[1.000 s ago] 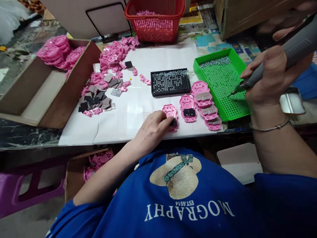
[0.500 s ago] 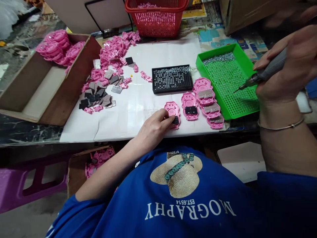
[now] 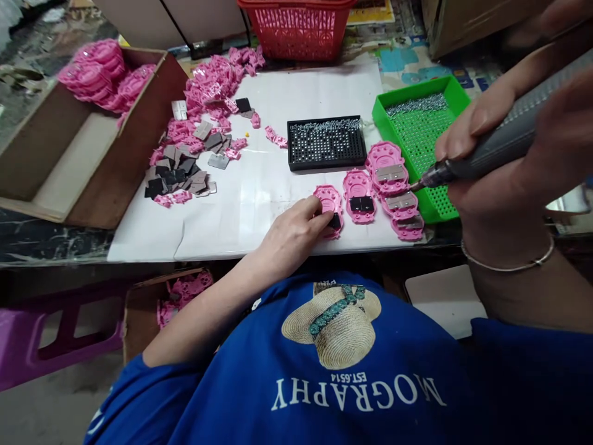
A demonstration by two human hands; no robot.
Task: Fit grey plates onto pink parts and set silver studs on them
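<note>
My left hand (image 3: 301, 230) is closed on a pink plastic casing (image 3: 328, 196) lying on the white sheet, its fingertips at a black plate (image 3: 335, 220) set in the casing's lower part. In my right hand (image 3: 504, 148) is a grey electric screwdriver (image 3: 491, 145), tilted, its bit pointing down and left above the pink casings. Beside the held casing lies another pink casing (image 3: 357, 183) with a black plate. Right of that, several overlapping pink casings (image 3: 385, 156) carry silvery plates (image 3: 401, 201). Whether the bit touches any casing, I cannot tell.
A black screw tray (image 3: 327, 145) and a green screw tray (image 3: 389, 102) stand behind the casings. Small pink parts (image 3: 210, 86) and grey and black plates (image 3: 178, 173) lie heaped left, beside a cardboard box (image 3: 125, 148) with pink casings. A red basket (image 3: 299, 31) stands behind.
My right hand has brought the screwdriver left and toward me, from over the green tray to above the pink casings. My left hand stays at its casing.
</note>
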